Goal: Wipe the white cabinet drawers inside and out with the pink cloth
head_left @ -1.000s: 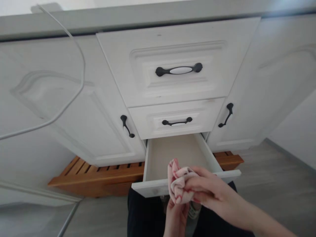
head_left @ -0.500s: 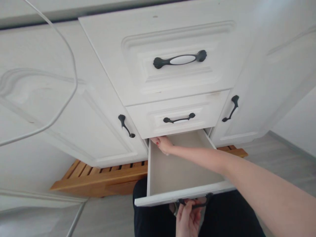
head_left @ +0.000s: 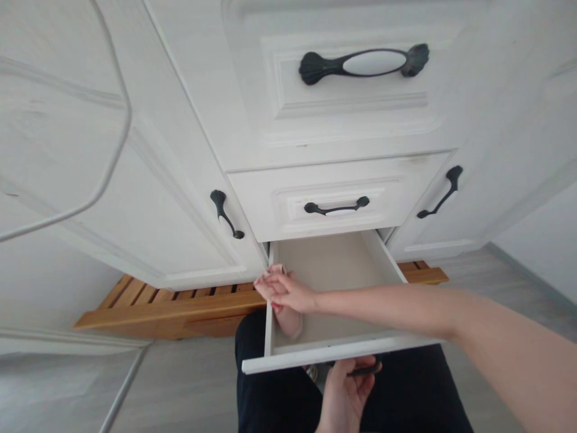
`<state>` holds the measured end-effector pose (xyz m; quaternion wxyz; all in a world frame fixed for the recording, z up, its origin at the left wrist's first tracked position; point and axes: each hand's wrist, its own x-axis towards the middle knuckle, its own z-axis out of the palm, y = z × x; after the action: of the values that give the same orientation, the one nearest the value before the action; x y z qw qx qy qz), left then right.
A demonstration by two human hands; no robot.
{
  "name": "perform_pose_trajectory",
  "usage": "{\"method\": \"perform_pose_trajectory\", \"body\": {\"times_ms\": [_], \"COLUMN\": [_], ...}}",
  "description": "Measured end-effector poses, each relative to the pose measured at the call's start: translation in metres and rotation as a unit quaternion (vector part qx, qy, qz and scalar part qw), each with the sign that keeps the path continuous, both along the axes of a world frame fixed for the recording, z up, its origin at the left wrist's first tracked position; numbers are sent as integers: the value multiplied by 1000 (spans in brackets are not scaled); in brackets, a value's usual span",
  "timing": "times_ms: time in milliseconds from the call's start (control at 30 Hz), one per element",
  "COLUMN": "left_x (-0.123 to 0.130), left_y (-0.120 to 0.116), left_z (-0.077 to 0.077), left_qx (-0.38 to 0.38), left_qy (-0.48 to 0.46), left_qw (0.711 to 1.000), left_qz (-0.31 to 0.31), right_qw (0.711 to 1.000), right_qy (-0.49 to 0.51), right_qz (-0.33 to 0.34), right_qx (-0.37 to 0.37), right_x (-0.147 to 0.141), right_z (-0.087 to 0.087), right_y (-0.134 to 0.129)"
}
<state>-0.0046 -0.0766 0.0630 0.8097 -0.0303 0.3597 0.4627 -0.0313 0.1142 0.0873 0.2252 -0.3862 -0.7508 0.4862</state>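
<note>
The lowest drawer [head_left: 333,270] of a white cabinet is pulled out above my knees. My right hand [head_left: 293,293] reaches in from the right and is closed on a pink cloth [head_left: 288,322] at the drawer's left side wall. Part of the cloth hangs inside the drawer, and part lies over the wall's top edge. At the drawer's front, my left hand [head_left: 347,385] is wrapped round the dark handle [head_left: 366,368], palm up.
Closed drawers with dark handles [head_left: 364,62] rise above the open one. Cabinet doors [head_left: 180,180] flank them. A slatted wooden bench [head_left: 180,314] stands underneath. A white cable [head_left: 124,120] hangs at the left.
My right hand has come from the drawer's back left corner toward the front, and the pink cloth now shows. The view has moved closer to the cabinet. My left hand stays at the handle.
</note>
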Motion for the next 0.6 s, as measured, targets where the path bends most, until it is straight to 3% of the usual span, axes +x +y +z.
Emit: {"method": "perform_pose_trajectory", "body": {"times_ms": [100,167,233,267,333,433,500,600], "left_x": [3,4,3,3,3,5,7,8], "left_y": [3,4,5,5,5,4,4,4], "left_z": [4,3,-1,-4,-9,-15,-18,-21], "left_qx": [-29,-24,-12,-9,-1,7,11,21], "left_qy": [1,13,21,26,39,55,55,54], "left_qw": [1000,1000,1000,1000,999,998,998,998], "left_qz": [5,2,-3,-1,11,32,33,16], "right_qw": [980,950,933,937,948,911,904,934], "right_qy": [25,29,7,-20,-84,-145,-143,-126], "right_qz": [196,307,358,348,263,149,141,121], "right_qx": [-22,-40,-26,13,159,357,377,311], "right_x": [13,18,22,24,31,37,35,22], "right_z": [6,16,29,35,45,49,44,34], "right_y": [-29,-30,-19,-11,9,46,74,112]}}
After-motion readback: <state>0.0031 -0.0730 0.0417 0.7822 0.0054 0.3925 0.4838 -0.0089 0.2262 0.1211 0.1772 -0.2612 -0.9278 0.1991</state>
